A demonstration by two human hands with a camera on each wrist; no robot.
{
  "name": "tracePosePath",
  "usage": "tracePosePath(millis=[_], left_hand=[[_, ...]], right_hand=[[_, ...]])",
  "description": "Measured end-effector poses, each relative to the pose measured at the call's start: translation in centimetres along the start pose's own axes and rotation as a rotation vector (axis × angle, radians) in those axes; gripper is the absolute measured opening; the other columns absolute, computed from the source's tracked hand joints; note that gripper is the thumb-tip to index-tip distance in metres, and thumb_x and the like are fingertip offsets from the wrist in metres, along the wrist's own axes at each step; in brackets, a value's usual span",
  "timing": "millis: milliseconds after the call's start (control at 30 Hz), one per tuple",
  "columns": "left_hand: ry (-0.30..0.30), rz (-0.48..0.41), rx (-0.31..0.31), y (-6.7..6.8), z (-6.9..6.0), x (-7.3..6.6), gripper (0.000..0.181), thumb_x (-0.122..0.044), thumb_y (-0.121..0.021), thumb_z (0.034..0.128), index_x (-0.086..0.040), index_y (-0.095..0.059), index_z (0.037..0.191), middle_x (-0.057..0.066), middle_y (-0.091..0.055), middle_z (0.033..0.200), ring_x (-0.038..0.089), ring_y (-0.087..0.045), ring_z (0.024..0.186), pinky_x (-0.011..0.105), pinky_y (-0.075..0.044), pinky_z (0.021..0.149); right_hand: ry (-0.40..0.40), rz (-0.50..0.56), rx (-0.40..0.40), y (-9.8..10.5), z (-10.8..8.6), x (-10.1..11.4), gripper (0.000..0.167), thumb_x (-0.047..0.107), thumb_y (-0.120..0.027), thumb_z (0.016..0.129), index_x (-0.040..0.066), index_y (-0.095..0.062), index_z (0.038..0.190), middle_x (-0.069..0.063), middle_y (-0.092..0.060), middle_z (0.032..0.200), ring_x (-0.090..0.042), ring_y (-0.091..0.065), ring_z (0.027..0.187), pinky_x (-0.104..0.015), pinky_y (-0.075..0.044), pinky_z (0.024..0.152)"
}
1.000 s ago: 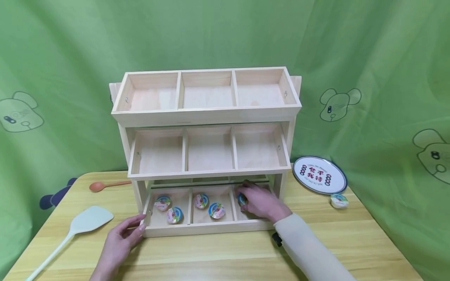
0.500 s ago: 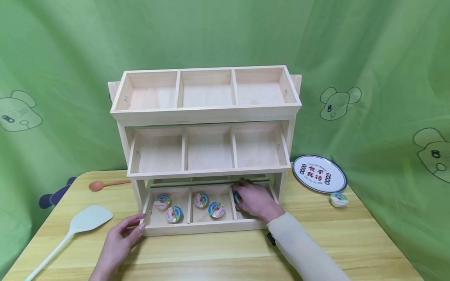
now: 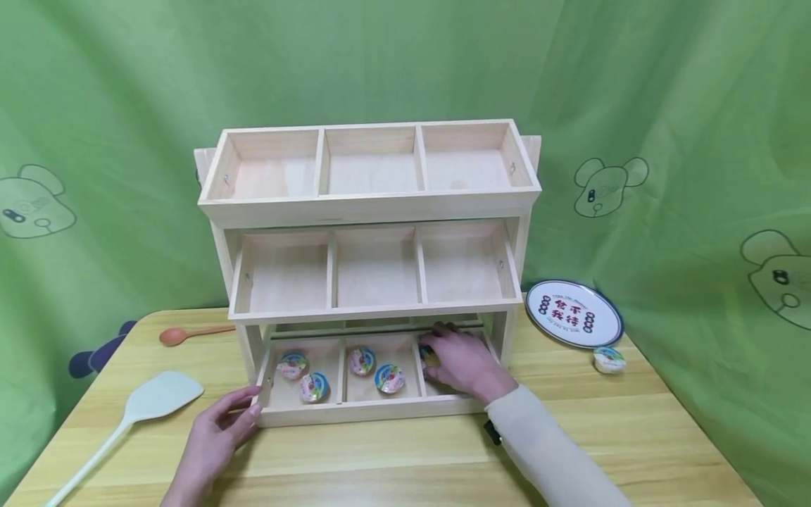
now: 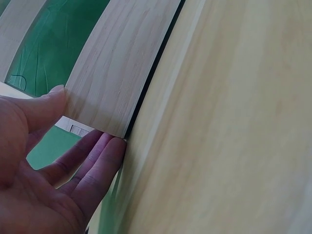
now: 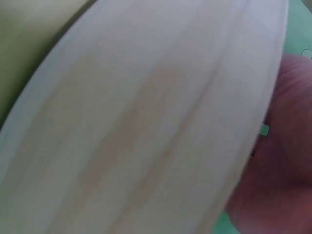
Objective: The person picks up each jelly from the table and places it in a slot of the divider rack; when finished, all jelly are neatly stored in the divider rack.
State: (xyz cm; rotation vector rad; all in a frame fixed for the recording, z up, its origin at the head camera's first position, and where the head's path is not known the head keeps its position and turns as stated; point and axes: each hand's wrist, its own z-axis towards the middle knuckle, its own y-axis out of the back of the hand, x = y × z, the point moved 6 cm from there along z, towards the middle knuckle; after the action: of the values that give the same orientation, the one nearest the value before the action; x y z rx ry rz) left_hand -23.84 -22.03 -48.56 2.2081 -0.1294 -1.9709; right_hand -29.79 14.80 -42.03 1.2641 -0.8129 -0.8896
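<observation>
My right hand (image 3: 462, 360) reaches down into the right compartment of the lowest wooden tray (image 3: 380, 412), fingers curled round a small jelly cup (image 3: 427, 352) by the divider. Most of that cup is hidden by the hand. My left hand (image 3: 218, 429) is at the tray's front left corner. In the left wrist view its thumb (image 4: 46, 105) touches one edge of the front board (image 4: 117, 63), with the fingertips at the corner opposite. Two jelly cups (image 3: 293, 365) lie in the left compartment, and two more jelly cups (image 3: 389, 379) in the middle one. The right wrist view shows mainly pale wood.
Above rise a middle tray (image 3: 376, 310) and a top tray (image 3: 370, 205) of the wooden rack. On the right are an oval plate (image 3: 573, 313) and one jelly cup (image 3: 610, 360). A pale spatula (image 3: 161, 396) and an orange spoon (image 3: 174, 336) lie left.
My right hand has shifted slightly left inside the right compartment, and the jelly cup at its fingers went with it toward the divider. The left hand stays at the tray's corner.
</observation>
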Motion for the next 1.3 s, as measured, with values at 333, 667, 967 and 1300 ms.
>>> tracePosePath(millis=[333,667,967,1300], left_hand=[[0.007,-0.007,0.003,0.1,0.0,0.0,0.047,-0.012,-0.067,0.0946,0.000,-0.052,0.138,0.025,-0.050,0.133,0.009,-0.061,0.097,0.028,-0.055,0.088],[0.004,0.016,0.004,0.0,0.0,-0.1,0.046,-0.012,-0.066,0.0951,-0.001,-0.053,0.137,0.024,-0.049,0.133,0.012,-0.060,0.099,0.027,-0.055,0.088],[-0.001,0.008,0.002,-0.1,0.1,0.0,0.046,-0.012,-0.066,0.0954,0.000,-0.053,0.138,0.025,-0.050,0.132,0.011,-0.060,0.098,0.027,-0.055,0.087],[-0.011,0.030,-0.002,0.0,0.0,-0.5,0.044,-0.010,-0.064,0.0959,0.000,-0.053,0.137,0.025,-0.050,0.131,0.014,-0.060,0.099,0.026,-0.056,0.086]], right_hand=[[-0.030,0.144,0.013,2.0,-1.3,-0.1,0.056,0.031,-0.079,0.083,0.012,-0.060,0.133,-0.011,-0.061,0.118,-0.028,-0.059,0.100,-0.047,-0.056,0.083],[0.028,0.248,-0.010,2.8,-2.6,-1.2,0.051,0.031,-0.074,0.088,0.007,-0.060,0.131,-0.011,-0.062,0.122,-0.027,-0.060,0.104,-0.045,-0.054,0.090],[0.014,0.287,0.021,3.6,-4.2,-2.4,0.042,0.027,-0.068,0.093,0.002,-0.062,0.126,-0.016,-0.060,0.125,-0.034,-0.058,0.110,-0.051,-0.051,0.095],[-0.026,0.321,0.059,3.5,-5.5,-3.2,0.041,0.030,-0.068,0.093,0.004,-0.062,0.124,-0.011,-0.061,0.121,-0.027,-0.061,0.102,-0.046,-0.055,0.088]])
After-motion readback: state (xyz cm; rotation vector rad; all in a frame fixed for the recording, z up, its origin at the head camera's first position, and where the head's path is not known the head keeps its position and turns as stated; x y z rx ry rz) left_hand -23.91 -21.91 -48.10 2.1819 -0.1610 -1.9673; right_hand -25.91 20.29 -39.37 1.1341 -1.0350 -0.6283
